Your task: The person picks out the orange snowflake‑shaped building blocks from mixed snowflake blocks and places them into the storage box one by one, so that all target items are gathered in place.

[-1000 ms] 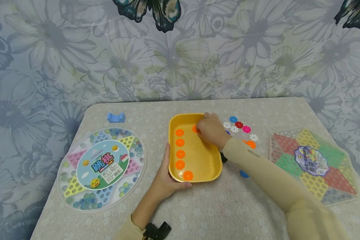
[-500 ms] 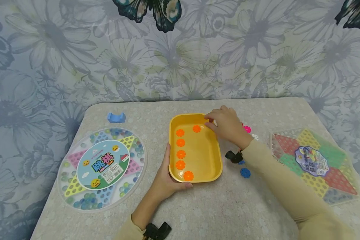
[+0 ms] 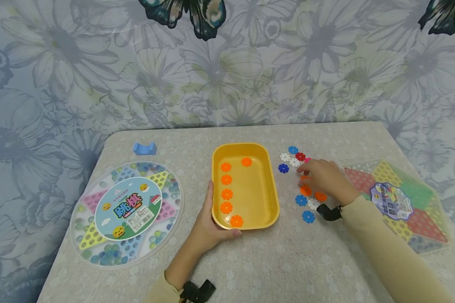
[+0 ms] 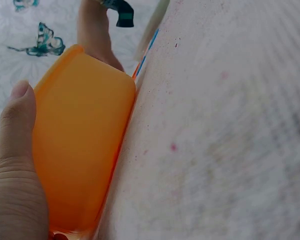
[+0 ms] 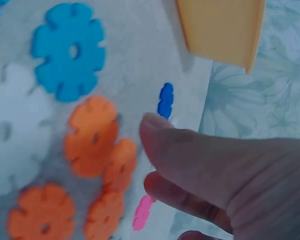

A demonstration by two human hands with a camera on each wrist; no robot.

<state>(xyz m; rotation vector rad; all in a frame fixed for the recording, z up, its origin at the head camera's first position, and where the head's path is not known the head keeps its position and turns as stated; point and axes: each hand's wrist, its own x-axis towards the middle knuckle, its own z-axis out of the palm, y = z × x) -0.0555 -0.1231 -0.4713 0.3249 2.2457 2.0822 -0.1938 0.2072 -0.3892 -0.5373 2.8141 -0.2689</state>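
A yellow plastic tray (image 3: 255, 210) stands in the middle of the table, holding several orange snowflake discs (image 3: 226, 179) along its left side and one near its back. My left hand (image 3: 208, 229) grips the tray's near left corner, thumb along the front wall; in the left wrist view the thumb lies against the wall. To the right of the tray, my right hand (image 3: 324, 179) hovers over a loose group of snowflake discs. Its thumb and fingers are apart in the right wrist view, nothing between them, close to orange discs (image 5: 92, 136) and a blue disc (image 5: 69, 51).
Left of the tray lies a round clear marble-game box (image 3: 129, 210). A clear box with a coloured star board (image 3: 398, 206) is at the right, partly behind the right forearm. A small blue plastic piece (image 3: 145, 148) sits at the back left. A patterned cloth wall (image 3: 227, 75) rises behind the table.
My right hand has left the tray, where one orange disc now lies near the back, and moved right over the loose discs. The left hand stays on the tray.
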